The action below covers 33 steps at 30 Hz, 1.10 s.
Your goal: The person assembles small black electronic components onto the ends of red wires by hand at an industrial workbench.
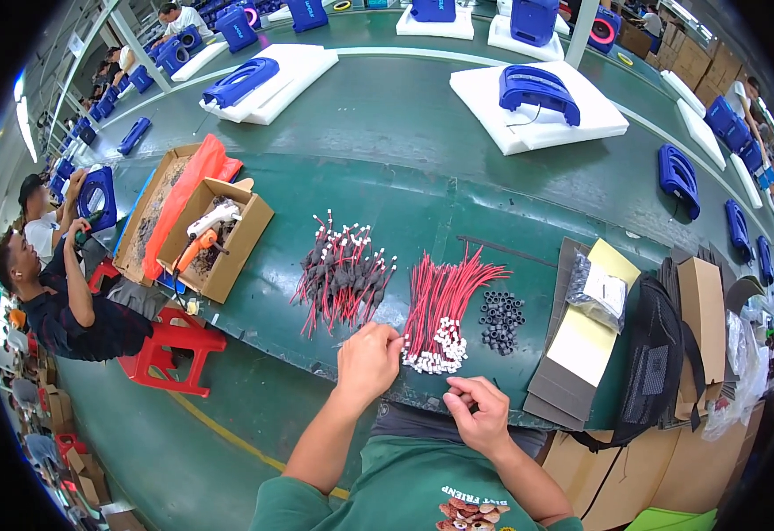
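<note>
My left hand (369, 361) is closed with curled fingers at the bench's near edge, beside a bundle of red wires (440, 296) with white connectors at their near ends. Whatever it may pinch is hidden. Right of it, my right hand (481, 412) is also curled, thumb against the fingers, below the connectors. A small dark bit shows by its fingertips, too small to name. A pile of small black ring-shaped parts (501, 322) lies right of the wires. To the left sits a heap of red wires with dark grey wrapped middles (344, 273).
Left on the bench, a cardboard box (237, 239) holds a white-and-orange glue gun (206, 232). Grey foam sheets (557, 385), a clear bag of parts (596, 292) and a black mesh bag (657, 363) crowd the right. Blue housings (537, 91) rest on white foam beyond. A co-worker (68, 301) works at left.
</note>
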Each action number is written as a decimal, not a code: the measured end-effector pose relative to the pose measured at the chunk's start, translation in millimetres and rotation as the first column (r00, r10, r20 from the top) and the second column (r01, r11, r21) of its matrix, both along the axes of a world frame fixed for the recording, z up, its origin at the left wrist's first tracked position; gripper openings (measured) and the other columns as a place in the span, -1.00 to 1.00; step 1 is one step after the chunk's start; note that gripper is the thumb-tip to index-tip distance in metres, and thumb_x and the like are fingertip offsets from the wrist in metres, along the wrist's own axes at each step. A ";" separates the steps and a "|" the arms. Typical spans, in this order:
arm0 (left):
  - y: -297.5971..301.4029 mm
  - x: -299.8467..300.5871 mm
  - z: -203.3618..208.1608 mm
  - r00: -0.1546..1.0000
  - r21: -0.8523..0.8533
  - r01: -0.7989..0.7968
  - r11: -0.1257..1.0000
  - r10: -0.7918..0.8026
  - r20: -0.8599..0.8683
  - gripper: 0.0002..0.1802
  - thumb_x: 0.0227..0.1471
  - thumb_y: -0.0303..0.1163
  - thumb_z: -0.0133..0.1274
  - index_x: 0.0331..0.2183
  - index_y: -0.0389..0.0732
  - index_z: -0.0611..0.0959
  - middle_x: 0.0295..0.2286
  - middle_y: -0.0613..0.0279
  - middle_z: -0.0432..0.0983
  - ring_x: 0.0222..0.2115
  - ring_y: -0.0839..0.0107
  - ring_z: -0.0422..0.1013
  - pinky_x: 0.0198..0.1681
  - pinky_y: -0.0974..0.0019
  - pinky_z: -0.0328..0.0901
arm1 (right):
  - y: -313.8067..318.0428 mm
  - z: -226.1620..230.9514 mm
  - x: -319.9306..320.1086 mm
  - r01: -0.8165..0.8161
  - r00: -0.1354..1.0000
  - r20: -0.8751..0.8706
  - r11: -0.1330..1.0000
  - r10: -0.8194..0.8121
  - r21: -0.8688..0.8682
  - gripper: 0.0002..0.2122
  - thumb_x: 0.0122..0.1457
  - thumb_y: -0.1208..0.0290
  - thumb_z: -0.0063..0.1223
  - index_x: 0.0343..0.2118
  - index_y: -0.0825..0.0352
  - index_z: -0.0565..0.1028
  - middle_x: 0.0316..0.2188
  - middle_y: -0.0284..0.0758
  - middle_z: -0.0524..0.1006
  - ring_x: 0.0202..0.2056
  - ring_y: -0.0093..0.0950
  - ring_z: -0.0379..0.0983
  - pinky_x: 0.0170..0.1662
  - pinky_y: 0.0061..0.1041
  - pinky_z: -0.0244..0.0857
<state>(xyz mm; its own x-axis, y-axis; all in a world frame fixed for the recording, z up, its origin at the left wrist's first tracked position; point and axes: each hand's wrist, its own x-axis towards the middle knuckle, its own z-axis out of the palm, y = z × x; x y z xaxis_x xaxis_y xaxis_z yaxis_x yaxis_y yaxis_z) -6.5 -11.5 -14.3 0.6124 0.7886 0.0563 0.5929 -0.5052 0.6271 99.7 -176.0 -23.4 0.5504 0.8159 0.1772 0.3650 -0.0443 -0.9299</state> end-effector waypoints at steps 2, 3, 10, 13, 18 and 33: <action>-0.3 0.4 1.8 1.000 0.016 0.020 1.000 -0.019 -0.021 -0.90 -0.15 -0.41 0.03 -0.54 -0.24 0.53 -0.54 0.10 0.43 -0.50 0.10 0.39 -0.43 0.12 0.26 | -0.4 0.8 0.6 0.003 1.000 -0.014 1.000 -0.003 0.006 -0.82 -0.09 0.59 0.10 -0.35 0.41 0.48 -0.54 -0.33 0.45 -0.66 -0.66 0.35 -0.60 -0.73 0.22; 0.1 0.5 0.7 1.000 0.018 0.016 1.000 -0.016 0.007 -0.90 -0.16 -0.42 0.03 -0.53 -0.25 0.53 -0.54 0.10 0.43 -0.50 0.10 0.39 -0.44 0.13 0.27 | -0.2 1.1 1.8 0.001 1.000 -0.027 1.000 -0.001 0.014 -0.82 -0.08 0.59 0.10 -0.35 0.41 0.48 -0.54 -0.33 0.45 -0.65 -0.67 0.35 -0.60 -0.73 0.22; -5.5 -12.4 12.4 0.999 -0.152 0.033 0.988 -0.032 0.007 -0.89 -0.22 -0.46 0.06 -0.51 -0.27 0.54 -0.55 0.10 0.43 -0.53 0.14 0.39 -0.44 0.18 0.28 | -1.6 0.7 2.9 -0.001 0.998 -0.059 1.000 0.003 0.029 -0.83 -0.07 0.59 0.09 -0.34 0.42 0.47 -0.54 -0.35 0.45 -0.64 -0.69 0.34 -0.59 -0.74 0.21; -5.6 -14.5 6.2 0.995 -0.025 0.098 0.995 -0.098 0.005 -0.89 -0.24 -0.46 0.08 -0.53 -0.28 0.54 -0.57 0.11 0.44 -0.53 0.17 0.40 -0.43 0.21 0.29 | -1.0 1.8 1.3 -0.012 0.997 -0.075 1.000 0.013 0.014 -0.83 -0.07 0.59 0.09 -0.35 0.42 0.48 -0.54 -0.35 0.45 -0.64 -0.70 0.34 -0.60 -0.74 0.21; -20.6 -11.0 36.6 0.984 -0.130 0.032 0.991 -0.008 0.180 -0.92 -0.25 -0.51 0.09 -0.59 -0.30 0.53 -0.64 0.15 0.44 -0.62 0.35 0.43 -0.53 0.34 0.31 | -11.6 -11.5 8.3 0.004 0.967 -0.256 1.000 0.003 0.024 -0.80 -0.04 0.58 0.06 -0.28 0.42 0.47 -0.50 -0.36 0.48 -0.65 -0.73 0.29 -0.59 -0.75 0.20; -32.0 111.7 48.2 0.745 0.170 0.604 0.779 -0.627 0.225 -0.89 -0.15 -0.38 0.02 -0.50 -0.20 0.55 -0.57 0.15 0.40 -0.50 0.17 0.37 -0.47 0.20 0.28 | -62.2 52.4 58.9 0.291 0.720 -0.690 0.935 -0.073 0.204 -0.75 0.18 0.42 -0.22 -0.16 0.44 0.40 -0.64 -0.38 0.42 -0.76 -0.80 0.06 -0.71 -0.82 -0.06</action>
